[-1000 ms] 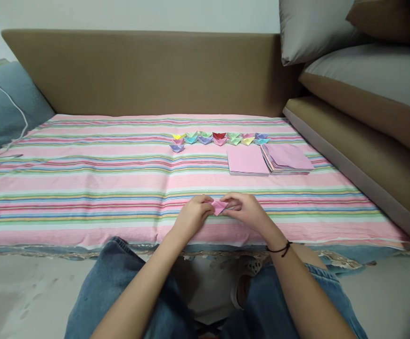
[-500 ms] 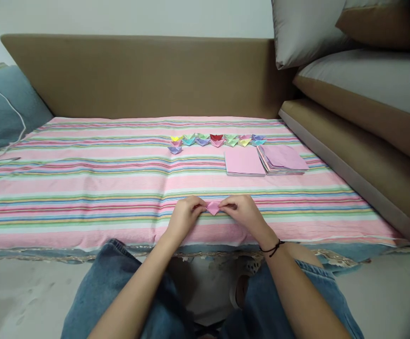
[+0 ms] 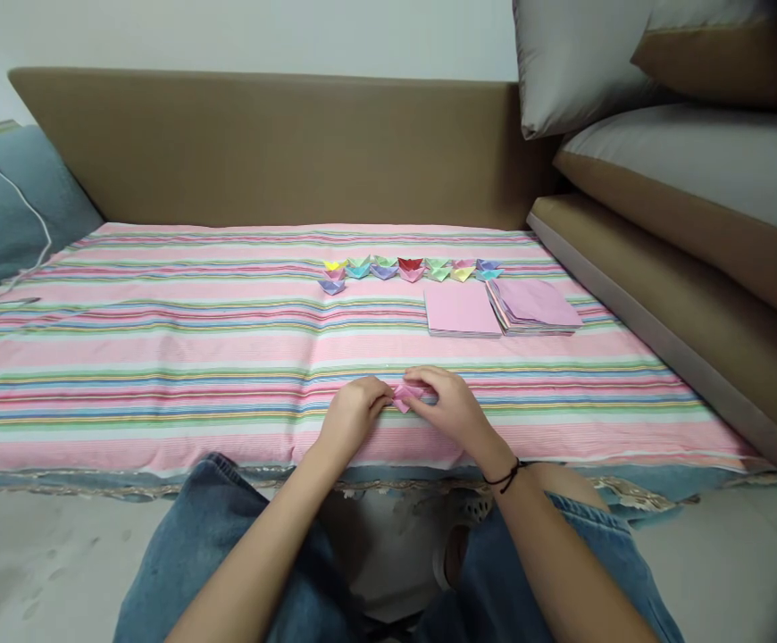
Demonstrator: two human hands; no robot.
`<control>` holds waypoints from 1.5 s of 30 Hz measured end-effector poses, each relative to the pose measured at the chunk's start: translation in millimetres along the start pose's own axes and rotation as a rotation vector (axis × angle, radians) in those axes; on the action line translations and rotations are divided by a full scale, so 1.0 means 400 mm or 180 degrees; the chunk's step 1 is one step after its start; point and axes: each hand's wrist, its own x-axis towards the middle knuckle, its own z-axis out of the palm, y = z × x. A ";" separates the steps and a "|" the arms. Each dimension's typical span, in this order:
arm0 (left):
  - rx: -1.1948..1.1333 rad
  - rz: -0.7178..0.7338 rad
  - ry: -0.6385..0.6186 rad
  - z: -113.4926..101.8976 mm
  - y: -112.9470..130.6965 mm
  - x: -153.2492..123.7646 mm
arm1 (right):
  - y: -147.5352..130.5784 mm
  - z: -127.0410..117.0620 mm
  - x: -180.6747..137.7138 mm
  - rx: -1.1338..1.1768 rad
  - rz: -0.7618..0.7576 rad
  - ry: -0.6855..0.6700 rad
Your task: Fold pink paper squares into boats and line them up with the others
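A small folded piece of pink paper (image 3: 403, 396) is held between both hands, just above the striped cloth. My left hand (image 3: 356, 411) pinches its left end between thumb and fingers. From the other side, my right hand (image 3: 451, 406) grips the paper with thumb and forefinger, covering part of it. Farther back stand several small folded paper boats in two rows, among them a red boat (image 3: 411, 264), a yellow boat (image 3: 335, 264) and a purple boat (image 3: 331, 287) in front at the left.
Two stacks of square paper, a flat pink stack (image 3: 462, 308) and a fanned stack (image 3: 539, 304), lie behind my right hand. Large cushions (image 3: 689, 170) pile up at the right. A white cable (image 3: 27, 201) trails at the left of the striped cloth (image 3: 127, 348).
My right hand has shifted its hold inward over the pink paper, its thumb now lower on it. The paper has gone from a flat pointed shape to a more opened, uneven one.
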 end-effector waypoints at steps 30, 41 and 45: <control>-0.3002 -0.1282 0.0096 0.020 0.040 -0.002 | -0.018 0.013 0.011 0.1752 0.0674 -0.0080; -0.3195 -0.1776 0.1122 -0.039 0.041 0.004 | -0.075 -0.014 0.182 0.1419 0.0318 -0.1166; -0.2866 -0.2019 0.1398 -0.067 0.056 -0.011 | -0.093 -0.017 0.341 0.0814 0.0017 -0.0744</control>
